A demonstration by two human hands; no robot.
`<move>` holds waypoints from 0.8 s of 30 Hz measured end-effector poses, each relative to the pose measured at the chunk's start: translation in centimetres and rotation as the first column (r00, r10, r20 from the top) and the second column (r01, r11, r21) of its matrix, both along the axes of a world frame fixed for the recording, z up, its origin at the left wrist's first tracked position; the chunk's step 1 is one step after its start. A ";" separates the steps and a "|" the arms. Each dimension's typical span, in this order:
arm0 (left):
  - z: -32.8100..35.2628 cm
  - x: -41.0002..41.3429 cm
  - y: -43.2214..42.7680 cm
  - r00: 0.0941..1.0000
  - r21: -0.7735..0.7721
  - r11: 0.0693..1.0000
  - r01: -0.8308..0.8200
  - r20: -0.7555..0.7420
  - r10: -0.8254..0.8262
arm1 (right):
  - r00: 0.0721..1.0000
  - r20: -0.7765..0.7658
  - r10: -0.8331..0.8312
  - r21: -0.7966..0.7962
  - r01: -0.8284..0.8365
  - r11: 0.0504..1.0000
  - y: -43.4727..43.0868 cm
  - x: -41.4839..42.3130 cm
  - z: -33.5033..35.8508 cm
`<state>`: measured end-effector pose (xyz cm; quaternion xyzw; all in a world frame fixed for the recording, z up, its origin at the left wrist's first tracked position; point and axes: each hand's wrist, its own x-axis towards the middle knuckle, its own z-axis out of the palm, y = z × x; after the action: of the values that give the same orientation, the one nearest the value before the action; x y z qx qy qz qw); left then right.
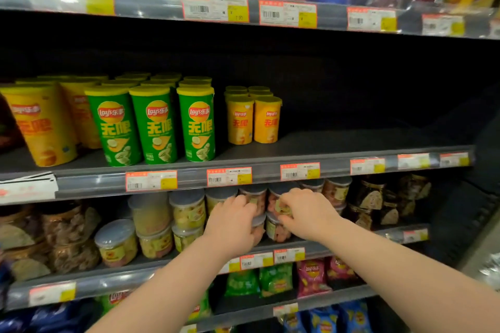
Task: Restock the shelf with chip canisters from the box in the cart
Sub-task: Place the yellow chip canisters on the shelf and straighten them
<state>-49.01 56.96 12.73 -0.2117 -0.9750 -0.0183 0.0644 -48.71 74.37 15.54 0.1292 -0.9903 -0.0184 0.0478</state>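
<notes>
"So, where do the chip canisters stand?"

"On the middle shelf [338, 143], from 9 o'clock toward the centre of the view. Three green canisters [157, 127] front the row. Large yellow canisters [40, 127] are at their 9 o'clock and small yellow canisters [254, 120] at their 3 o'clock. More of each kind stand in files behind."

"Which way do they point?"

"All are upright, long axis vertical, lids up, printed fronts facing the aisle. The large yellow one at the edge looks tilted outward in the wide-angle view."

"And how do they look?"

"They are round tubes, slightly wider at the top, with yellow lids. The green ones carry a red-and-yellow Lay's badge, big yellow characters and pictures of pale chips. The small yellow ones are shorter, with red characters under the same badge."

"What about the hands?"

"Both are one shelf lower, at 6 o'clock from the small yellow canisters and well apart from them. The left hand [232, 220] has its fingers curled over the left jar [255, 199], a clear lidded tub with pink contents. The right hand [305, 213] has its fingers curled on the right jar [274, 204], just beside it. Each jar sits on top of another jar."

"Anything else nearby?"

"Price tags [229, 176] run along the shelf edge, and chip bags [276, 278] lie at 6 o'clock below the hands."
</notes>
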 end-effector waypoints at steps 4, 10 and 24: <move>-1.3 1.9 -0.8 0.995 -0.005 0.997 -0.077 0.069 0.077 | 0.997 0.054 0.048 -0.005 -0.047 0.999 -0.9 1.2 -1.9; -3.1 6.3 -0.8 0.960 -0.022 0.984 -0.175 0.218 0.175 | 0.976 0.179 0.125 0.016 -0.129 0.991 -1.2 3.8 -4.8; -9.4 22.5 1.0 0.818 -0.129 0.920 -0.370 0.424 0.388 | 0.860 0.433 0.268 0.003 -0.299 0.954 0.0 16.5 -11.0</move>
<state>-26.54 57.92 3.29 -0.0053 -0.9865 -0.0325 -0.1603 -32.18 74.39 4.51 0.2760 -0.9453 -0.0171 -0.1729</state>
